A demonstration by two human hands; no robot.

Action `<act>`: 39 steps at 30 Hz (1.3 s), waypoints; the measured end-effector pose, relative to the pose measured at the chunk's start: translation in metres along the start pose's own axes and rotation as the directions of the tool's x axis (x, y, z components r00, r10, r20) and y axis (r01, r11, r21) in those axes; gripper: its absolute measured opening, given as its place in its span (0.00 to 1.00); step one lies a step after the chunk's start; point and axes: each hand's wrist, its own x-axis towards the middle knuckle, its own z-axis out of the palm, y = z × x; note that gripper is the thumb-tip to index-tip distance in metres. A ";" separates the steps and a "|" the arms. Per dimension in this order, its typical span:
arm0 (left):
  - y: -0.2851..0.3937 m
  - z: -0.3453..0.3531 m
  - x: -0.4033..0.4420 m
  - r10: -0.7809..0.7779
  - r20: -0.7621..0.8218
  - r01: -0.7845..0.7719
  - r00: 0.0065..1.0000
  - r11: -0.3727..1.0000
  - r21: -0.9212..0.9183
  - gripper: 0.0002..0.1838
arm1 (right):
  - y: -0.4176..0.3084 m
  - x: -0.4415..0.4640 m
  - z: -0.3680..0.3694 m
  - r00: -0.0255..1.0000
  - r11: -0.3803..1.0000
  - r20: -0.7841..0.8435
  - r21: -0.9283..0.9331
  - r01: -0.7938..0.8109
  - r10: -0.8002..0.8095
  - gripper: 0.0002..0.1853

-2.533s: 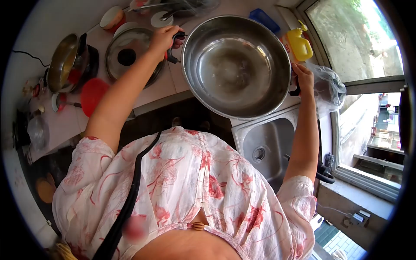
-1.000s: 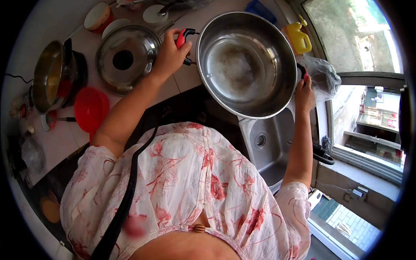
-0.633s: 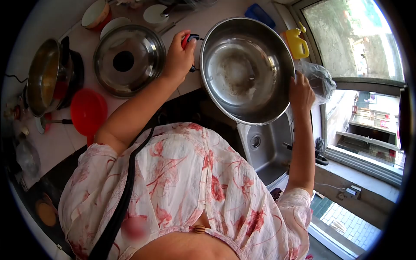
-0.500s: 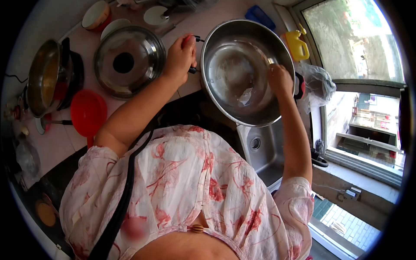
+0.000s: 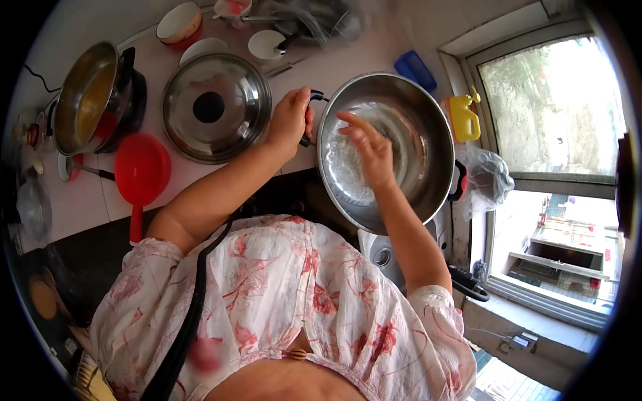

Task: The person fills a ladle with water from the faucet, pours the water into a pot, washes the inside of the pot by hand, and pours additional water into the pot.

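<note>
My left hand (image 5: 291, 123) is wrapped round the black handle (image 5: 317, 95) on the left of the big pot (image 5: 428, 140), just right of the middle of the frame. My right hand (image 5: 371, 157) is over the inside of the pot, fingers apart, with nothing in it that I can see. I can't tell if it touches the metal. The other handle (image 5: 459, 180), red and black, sticks out on the right with no hand on it.

So only one hand grips the pot. If it is heavy, it could tip or twist on that one handle. The inside looks shiny and may be wet, so a tilt could slosh water over the rim. Wet fingers could slip too.

The pot looks as if it hangs partly over the sink (image 5: 394, 273), low in the frame. I can't see what holds it up underneath. If my grip went loose, it could bang down there.

A swing to the left could knock the lid (image 5: 187, 127) on the worktop (image 5: 90, 200), upper left. A swing to the right could hit the bag (image 5: 487, 174) or the yellow bottle (image 5: 464, 119).
</note>
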 end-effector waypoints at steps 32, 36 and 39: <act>-0.002 0.003 -0.002 -0.022 -0.005 0.021 1.000 0.991 -0.131 0.11 | 0.011 -0.160 -0.098 0.963 0.260 -0.215 -0.951 -0.169 -0.160 0.34; -0.001 0.003 -0.002 -0.016 -0.018 0.014 1.000 0.991 -0.130 0.11 | -0.004 -0.155 -0.060 0.999 0.247 -0.040 -0.968 -0.033 -0.022 0.39; -0.001 0.001 -0.002 -0.010 -0.001 0.010 1.000 0.991 -0.136 0.12 | -0.022 -0.128 -0.021 0.955 0.286 0.288 -0.924 0.255 0.078 0.41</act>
